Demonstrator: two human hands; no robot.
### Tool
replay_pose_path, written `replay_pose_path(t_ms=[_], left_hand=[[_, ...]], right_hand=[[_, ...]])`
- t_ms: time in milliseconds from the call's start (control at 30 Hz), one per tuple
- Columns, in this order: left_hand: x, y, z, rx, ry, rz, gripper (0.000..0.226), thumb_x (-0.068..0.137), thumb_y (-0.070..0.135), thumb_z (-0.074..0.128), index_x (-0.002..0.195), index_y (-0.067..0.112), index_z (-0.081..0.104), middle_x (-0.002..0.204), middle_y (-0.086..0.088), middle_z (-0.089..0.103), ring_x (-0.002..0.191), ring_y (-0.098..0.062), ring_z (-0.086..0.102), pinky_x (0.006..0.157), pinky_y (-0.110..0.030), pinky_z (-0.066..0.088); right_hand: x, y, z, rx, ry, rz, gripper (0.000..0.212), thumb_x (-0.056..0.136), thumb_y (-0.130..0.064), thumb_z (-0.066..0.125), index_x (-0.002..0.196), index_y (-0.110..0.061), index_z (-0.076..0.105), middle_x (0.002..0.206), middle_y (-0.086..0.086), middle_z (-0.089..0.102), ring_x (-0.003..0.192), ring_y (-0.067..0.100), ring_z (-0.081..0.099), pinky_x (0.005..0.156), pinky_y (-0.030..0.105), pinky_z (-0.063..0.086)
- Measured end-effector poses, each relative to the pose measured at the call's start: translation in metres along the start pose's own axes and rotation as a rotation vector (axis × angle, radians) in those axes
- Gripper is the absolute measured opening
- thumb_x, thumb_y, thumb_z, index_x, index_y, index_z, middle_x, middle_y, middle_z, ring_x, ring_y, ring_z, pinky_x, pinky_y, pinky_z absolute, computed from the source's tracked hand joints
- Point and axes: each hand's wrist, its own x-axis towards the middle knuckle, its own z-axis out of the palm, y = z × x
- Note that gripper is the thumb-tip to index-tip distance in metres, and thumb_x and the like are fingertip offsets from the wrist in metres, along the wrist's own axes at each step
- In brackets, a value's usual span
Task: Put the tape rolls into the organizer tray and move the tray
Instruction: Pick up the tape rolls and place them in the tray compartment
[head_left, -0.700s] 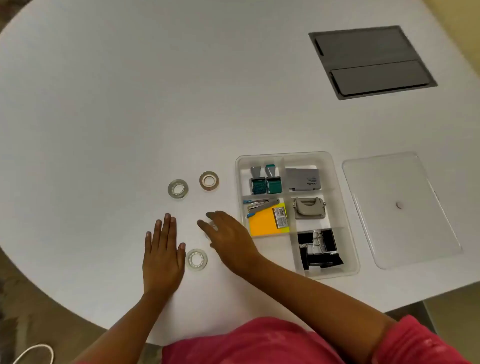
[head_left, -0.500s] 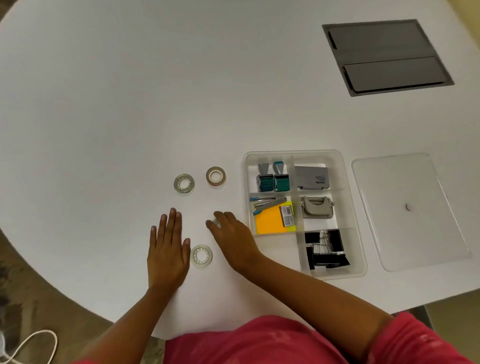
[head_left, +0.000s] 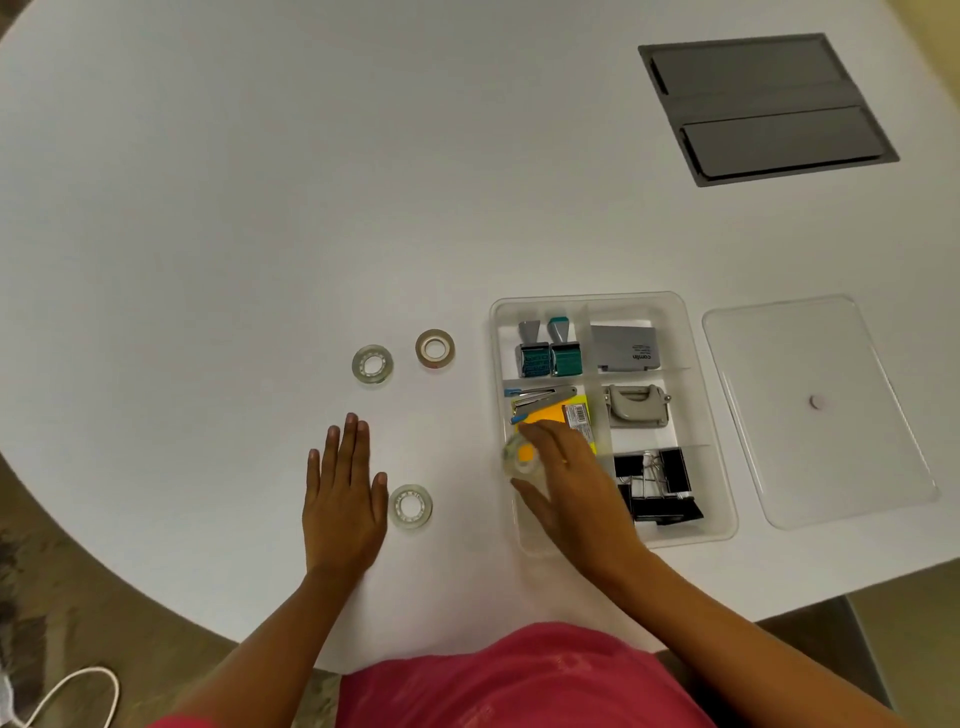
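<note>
My right hand (head_left: 569, 483) is shut on a clear tape roll (head_left: 519, 457) and holds it over the near-left part of the clear organizer tray (head_left: 711, 441), above the orange sticky notes. My left hand (head_left: 343, 493) lies flat on the white table with its fingers together, holding nothing. A clear tape roll (head_left: 410, 506) lies just right of its thumb. Farther back lie another clear tape roll (head_left: 372, 365) and a tan tape roll (head_left: 435, 348), both left of the tray.
The tray holds stamps (head_left: 543, 353), a stapler, a hole punch (head_left: 636, 408) and black binder clips (head_left: 657, 483). Its clear lid (head_left: 815, 410) lies to the right. A dark grey hatch (head_left: 763, 106) is set in the table at the far right. The table edge curves close to me.
My right hand has lifted a clear tape roll from the table and carried it right, over the tray. My left hand has stayed flat in place.
</note>
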Motion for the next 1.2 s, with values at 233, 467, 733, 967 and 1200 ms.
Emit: replay_pose_path(t_ms=[233,467,733,967,1200], left_hand=[[0.001,-0.001,0.0,0.004,0.006,0.0,0.063,0.094,0.034,0.023,0.152,0.012,0.012,0.161,-0.003,0.009,0.149,-0.02,0.004,0.121,-0.042,0.008],[0.0,0.0,0.0,0.008,0.011,0.001,0.062,0.094,0.034,0.022,0.152,0.012,0.011,0.161,-0.003,0.009,0.149,-0.02,0.005,0.121,-0.041,0.006],[0.0,0.0,0.0,0.005,0.011,0.002,0.062,0.095,0.035,0.022,0.152,0.013,0.011,0.161,-0.003,0.008,0.149,-0.019,0.004,0.121,-0.041,0.007],[0.0,-0.001,0.0,0.01,0.018,0.003,0.062,0.095,0.034,0.023,0.152,0.012,0.012,0.16,-0.004,0.01,0.149,-0.019,0.005,0.121,-0.04,0.006],[-0.001,0.0,0.001,-0.005,0.02,0.002,0.062,0.095,0.034,0.024,0.152,0.013,0.013,0.161,-0.002,0.009,0.149,-0.018,0.004,0.121,-0.041,0.007]], right_hand=[[-0.035,0.03,-0.003,-0.072,0.075,0.158,0.054,0.063,-0.019,0.086,0.109,-0.006,0.062,0.117,0.014,0.047,0.103,0.028,0.051,0.073,0.028,0.049],[-0.029,0.04,0.015,-0.313,0.036,0.255,0.059,0.04,-0.025,0.095,0.091,-0.01,0.068,0.123,0.013,0.04,0.106,0.032,0.039,0.078,0.045,0.046],[-0.029,0.045,0.028,-0.384,0.019,0.35,0.055,0.032,-0.026,0.096,0.076,-0.008,0.069,0.104,0.018,0.059,0.098,0.032,0.039,0.077,0.041,0.031],[-0.026,0.043,0.03,-0.387,0.041,0.405,0.045,0.037,-0.021,0.096,0.07,-0.006,0.068,0.097,0.019,0.058,0.093,0.033,0.04,0.073,0.045,0.04],[-0.007,0.017,0.009,-0.274,0.212,0.215,0.033,0.055,-0.017,0.09,0.076,-0.007,0.067,0.096,0.019,0.059,0.094,0.029,0.043,0.068,0.04,0.042]])
